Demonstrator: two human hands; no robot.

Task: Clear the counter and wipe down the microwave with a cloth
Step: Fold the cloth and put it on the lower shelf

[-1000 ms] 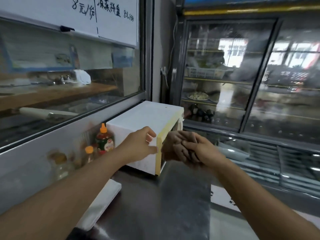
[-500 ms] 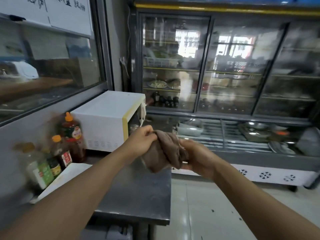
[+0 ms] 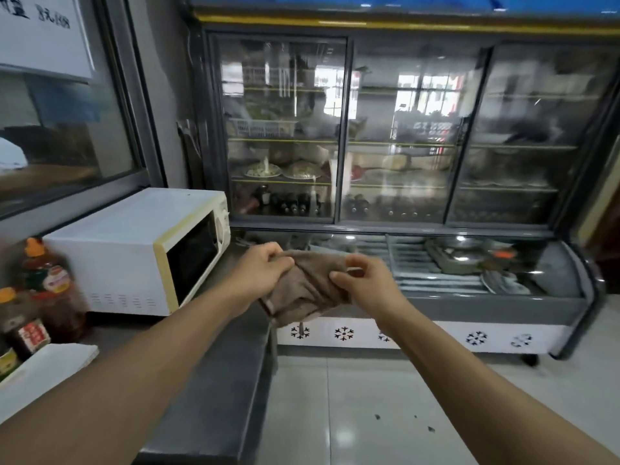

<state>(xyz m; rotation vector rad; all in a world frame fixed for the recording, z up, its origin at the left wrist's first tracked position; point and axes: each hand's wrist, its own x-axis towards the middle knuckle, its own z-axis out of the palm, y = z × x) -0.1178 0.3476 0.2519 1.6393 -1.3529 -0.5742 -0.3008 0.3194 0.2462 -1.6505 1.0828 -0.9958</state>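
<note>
Cloth (image 3: 303, 290) now stretched wider.

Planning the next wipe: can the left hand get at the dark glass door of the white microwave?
Probably yes: nothing stands between the left hand and the microwave door, though it pinches the brown cloth with the right hand.

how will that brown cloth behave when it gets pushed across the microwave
Probably floppy: the cloth sags and creases between the left hand and right hand. Likely light, since fingertip pinches hold it. It would bunch rather than slide flat on the microwave.
</note>
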